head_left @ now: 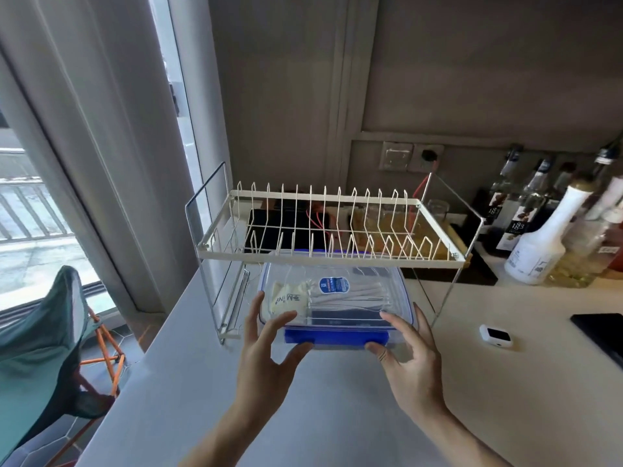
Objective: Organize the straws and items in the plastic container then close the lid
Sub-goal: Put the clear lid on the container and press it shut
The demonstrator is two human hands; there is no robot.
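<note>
A clear plastic container with blue lid clips sits on the counter under a wire dish rack. Its lid lies on top, with a blue sticker on it. Through the lid I see a pale yellow packet at the left and a bundle of wrapped straws in the middle. The front blue clip faces me. My left hand touches the container's front left corner, thumb by the clip. My right hand touches the front right corner, fingers spread. Both hands are at the front edge of the container.
The rack's wire legs stand on either side of the container. Several bottles crowd the back right of the counter. A small white device and a black slab lie at the right. A folding chair stands on the floor at the left.
</note>
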